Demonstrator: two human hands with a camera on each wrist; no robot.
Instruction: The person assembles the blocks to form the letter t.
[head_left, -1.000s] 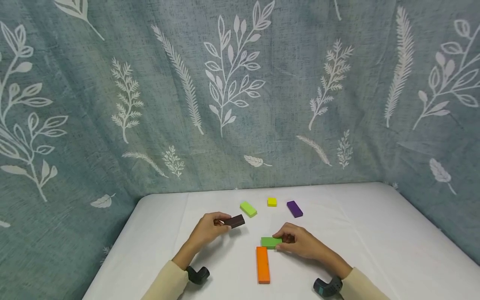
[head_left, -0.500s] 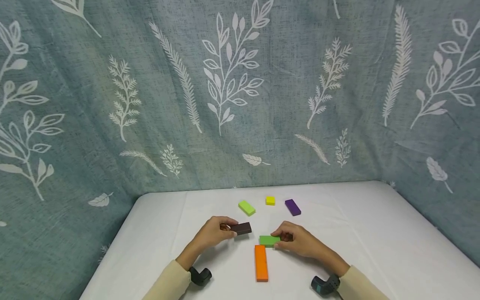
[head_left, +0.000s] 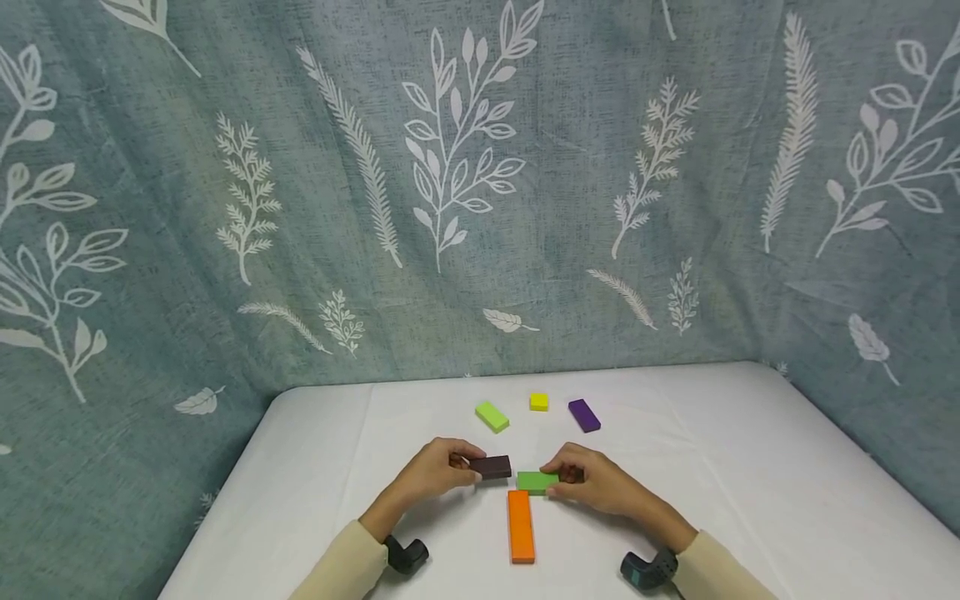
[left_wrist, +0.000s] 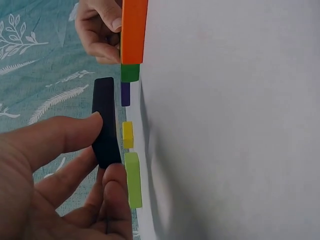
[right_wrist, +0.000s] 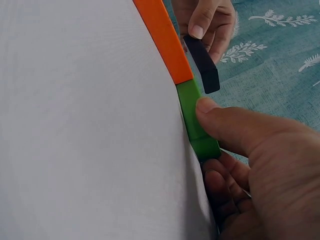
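Observation:
My left hand [head_left: 441, 467] pinches a dark brown block [head_left: 492, 467] by its left end, thumb in front and fingers behind. The block is raised over the white table, as the left wrist view shows. At the right, my right hand [head_left: 597, 479] grips the right end of a green block [head_left: 536, 482] lying crosswise. That green block sits at the far end of an orange block [head_left: 521, 527], which points toward me. The dark block's free end is close to the green block's left end in the head view.
Farther back on the white table [head_left: 337, 433] lie a lime block [head_left: 492, 417], a small yellow block [head_left: 538, 402] and a purple block [head_left: 584, 415]. A leaf-patterned teal curtain [head_left: 555, 208] hangs behind. Each wrist wears a black device [head_left: 649, 570].
My left hand has moved right and toward me, bringing the dark brown block from beside the lime block to near the green one. The right hand keeps its grip in place.

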